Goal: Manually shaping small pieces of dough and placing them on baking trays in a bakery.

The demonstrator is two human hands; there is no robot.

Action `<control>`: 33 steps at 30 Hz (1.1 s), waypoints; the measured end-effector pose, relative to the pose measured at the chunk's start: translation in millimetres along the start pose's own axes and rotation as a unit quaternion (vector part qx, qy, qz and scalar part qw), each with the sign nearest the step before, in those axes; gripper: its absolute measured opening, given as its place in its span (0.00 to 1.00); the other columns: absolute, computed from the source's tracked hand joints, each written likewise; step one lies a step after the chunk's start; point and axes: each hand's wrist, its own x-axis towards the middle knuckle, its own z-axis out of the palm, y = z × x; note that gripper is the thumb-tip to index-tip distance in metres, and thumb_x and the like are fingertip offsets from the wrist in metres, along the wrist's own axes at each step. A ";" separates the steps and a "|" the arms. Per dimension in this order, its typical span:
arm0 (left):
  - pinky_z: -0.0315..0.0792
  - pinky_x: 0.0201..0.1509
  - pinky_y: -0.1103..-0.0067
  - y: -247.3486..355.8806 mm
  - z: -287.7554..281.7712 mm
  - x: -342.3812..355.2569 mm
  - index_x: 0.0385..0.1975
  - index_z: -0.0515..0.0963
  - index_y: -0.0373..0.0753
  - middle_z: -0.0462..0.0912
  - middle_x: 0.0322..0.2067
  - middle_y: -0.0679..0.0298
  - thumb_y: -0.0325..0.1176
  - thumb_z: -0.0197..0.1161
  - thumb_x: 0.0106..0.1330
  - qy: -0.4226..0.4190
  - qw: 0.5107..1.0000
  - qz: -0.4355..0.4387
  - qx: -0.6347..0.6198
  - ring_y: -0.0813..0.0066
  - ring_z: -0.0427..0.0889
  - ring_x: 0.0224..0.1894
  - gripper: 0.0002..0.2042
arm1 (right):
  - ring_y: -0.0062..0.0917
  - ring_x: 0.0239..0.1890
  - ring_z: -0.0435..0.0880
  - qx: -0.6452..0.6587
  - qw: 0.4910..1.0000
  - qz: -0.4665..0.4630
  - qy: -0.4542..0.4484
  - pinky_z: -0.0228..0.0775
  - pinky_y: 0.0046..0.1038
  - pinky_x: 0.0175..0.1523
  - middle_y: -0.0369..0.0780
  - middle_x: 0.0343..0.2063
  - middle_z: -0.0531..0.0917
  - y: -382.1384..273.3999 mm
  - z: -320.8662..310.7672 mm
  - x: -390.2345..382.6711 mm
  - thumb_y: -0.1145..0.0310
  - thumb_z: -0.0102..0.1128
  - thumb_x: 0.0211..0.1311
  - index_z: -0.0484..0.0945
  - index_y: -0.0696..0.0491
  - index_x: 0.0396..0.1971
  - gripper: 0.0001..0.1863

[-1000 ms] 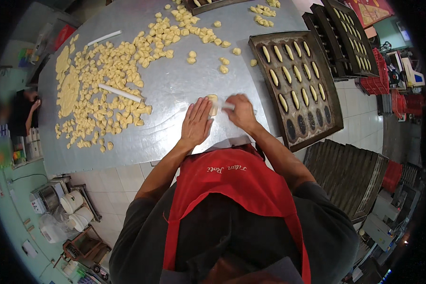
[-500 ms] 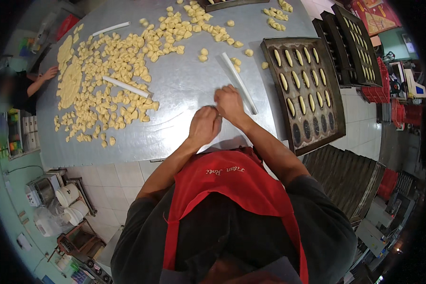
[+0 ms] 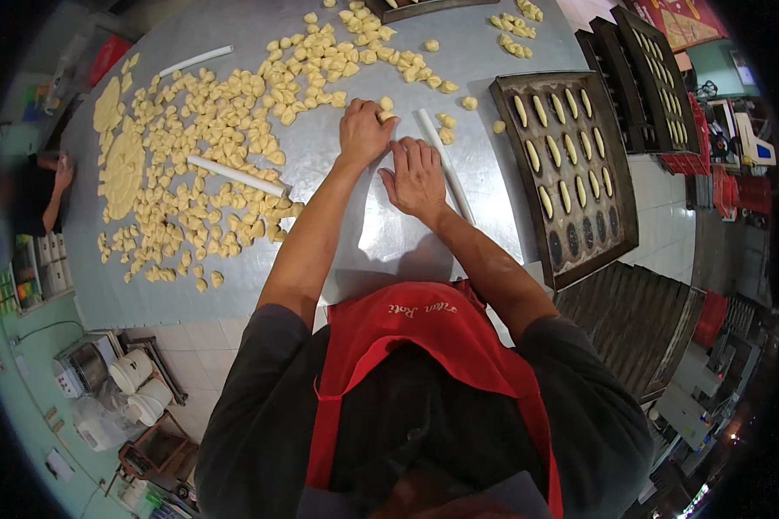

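Note:
My left hand (image 3: 365,134) reaches across the metal table, its fingers curled against a small yellow piece of dough (image 3: 386,115). Another dough ball (image 3: 386,103) lies just beyond those fingertips. Closer to me, my right hand (image 3: 419,176) is open, palm down over the tabletop, with fingers stretched forward and thumb apart. What may lie beneath its palm is hidden. Right beside it runs a white rolling pin (image 3: 447,166), with a few dough pieces (image 3: 446,128) past its far side.
Many dough pieces (image 3: 208,130) and flat dough sheets (image 3: 123,173) cover the table's left side. A second white rod (image 3: 236,176) lies among them. On the right, a dark baking tray (image 3: 550,268) holds rows of shaped dough sticks. Another person's hand (image 3: 64,171) shows at far left.
My hands have separated. The left moved forward to the dough pieces; the right opened out, its fingers now extended beside the rolling pin. The other person's hand drew back from the dough sheet.

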 end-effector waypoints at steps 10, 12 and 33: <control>0.81 0.43 0.59 -38.7 -33.2 -82.3 0.53 0.79 0.36 0.89 0.35 0.50 0.32 0.76 0.68 0.063 0.990 0.112 0.053 0.47 0.88 0.38 0.18 | 0.38 0.54 0.82 0.115 0.992 -0.007 -0.054 0.74 0.41 0.60 0.38 0.46 0.86 30.6 -54.1 -98.8 0.68 0.75 0.63 0.89 0.52 0.51 0.16; 0.81 0.41 0.66 -7.5 -39.7 -103.7 0.53 0.81 0.37 0.89 0.33 0.51 0.33 0.76 0.70 -0.004 0.994 -0.066 -0.090 0.56 0.88 0.33 0.17 | 0.38 0.52 0.83 0.127 0.991 0.033 -0.010 0.75 0.41 0.58 0.38 0.43 0.87 35.1 -58.1 -106.5 0.69 0.75 0.63 0.90 0.51 0.49 0.14; 0.83 0.46 0.77 63.0 27.4 -178.1 0.47 0.85 0.33 0.89 0.37 0.59 0.26 0.76 0.69 -0.035 0.958 -0.153 -0.239 0.74 0.89 0.39 0.10 | 0.50 0.53 0.85 0.016 0.977 0.195 0.082 0.77 0.48 0.60 0.51 0.44 0.88 117.9 -138.5 -149.0 0.64 0.72 0.65 0.85 0.56 0.49 0.17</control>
